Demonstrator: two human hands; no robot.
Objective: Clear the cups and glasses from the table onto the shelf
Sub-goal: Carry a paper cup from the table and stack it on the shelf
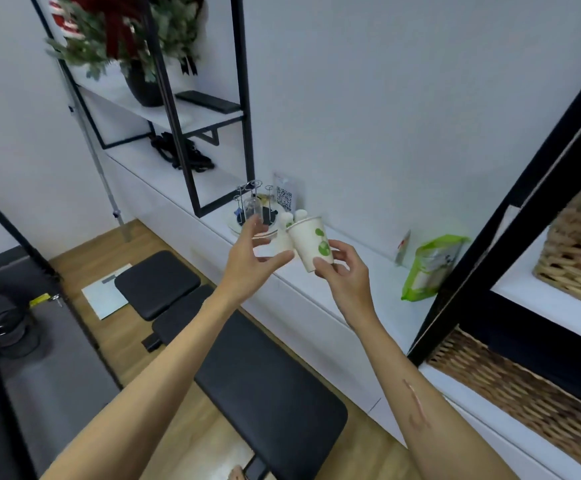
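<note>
My right hand (pixel 346 280) grips a white paper cup with green print (pixel 308 242) by its base, tilted a little to the left, above the white shelf top (pixel 316 289). Just to its left, my left hand (pixel 247 259) curls around what looks like a clear glass (pixel 264 237); the glass is faint and hard to make out. Both hands hover over the shelf's front edge, nearly touching each other. Behind them a wire cup rack (pixel 252 202) stands on a round tray with a glass on it.
Two small white bottles (pixel 292 216) and a QR-code sign (pixel 284 197) stand behind the cup. A green bag (pixel 427 268) leans at the right. Wicker baskets (pixel 580 251) fill the black-framed unit on the right. A black padded bench (pixel 247 362) lies below.
</note>
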